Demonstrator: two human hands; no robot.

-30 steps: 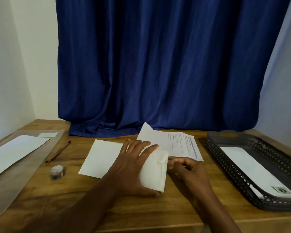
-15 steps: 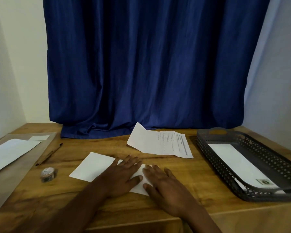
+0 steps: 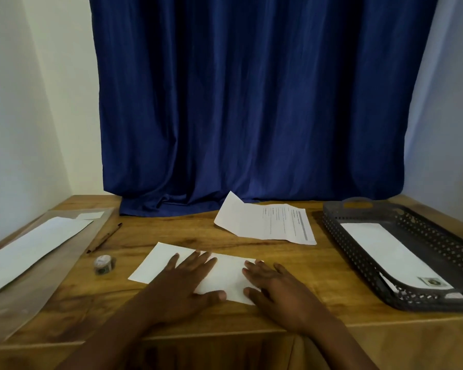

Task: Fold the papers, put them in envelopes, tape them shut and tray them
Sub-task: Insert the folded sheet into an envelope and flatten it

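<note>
A folded paper (image 3: 226, 273) is pressed flat on the table (image 3: 292, 313) by 2 hands, near the front edge. The left hand (image 3: 187, 285) is laid on its middle with fingers straight and spread; the right hand (image 3: 275, 285) is laid over its right end, fingers likewise straight, nothing being gripped by either. The flat palms are judged to be there so that the crease is sharpened and the paper kept from springing open.

Further back, a printed sheet (image 3: 267, 222) is left lying with 1 corner lifted (probably waiting its turn). At the right, a dark tray (image 3: 358, 252) is seen with an envelope (image 3: 385, 252) already in it. At the left, a tape roll (image 3: 104, 264) and a pen (image 3: 104, 237) are kept within reach, beside a clear sleeve (image 3: 38, 284) of blank envelopes (image 3: 35, 244), presumably for the filling and sealing not yet done.
</note>
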